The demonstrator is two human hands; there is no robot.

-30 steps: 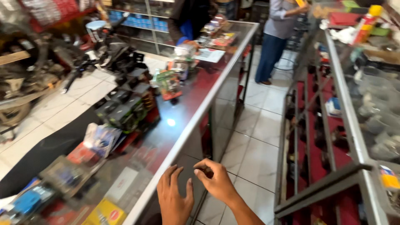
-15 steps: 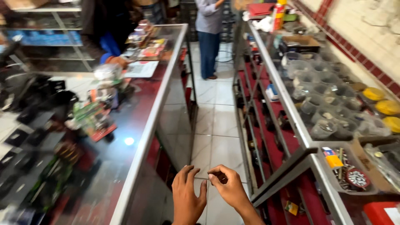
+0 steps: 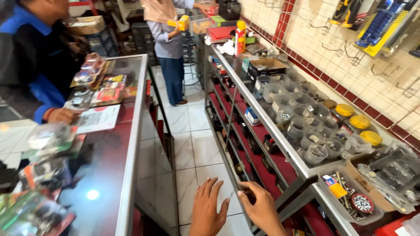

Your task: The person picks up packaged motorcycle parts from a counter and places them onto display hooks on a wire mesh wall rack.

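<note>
Our left hand (image 3: pixel 209 209) hovers over the white tiled floor (image 3: pixel 192 148) with its fingers (image 3: pixel 205 189) spread wide and empty. Our right hand (image 3: pixel 262 209) pinches a small dark part (image 3: pixel 245 191), too small to identify, just beside the metal shelf edge (image 3: pixel 280 135). We judge the step as carrying this part along the aisle; next calls for a steady pinch. The glass counter (image 3: pixel 131 144) at our left looks smooth and reflective; clear plastic cups (image 3: pixel 306 126) hold hardware.
</note>
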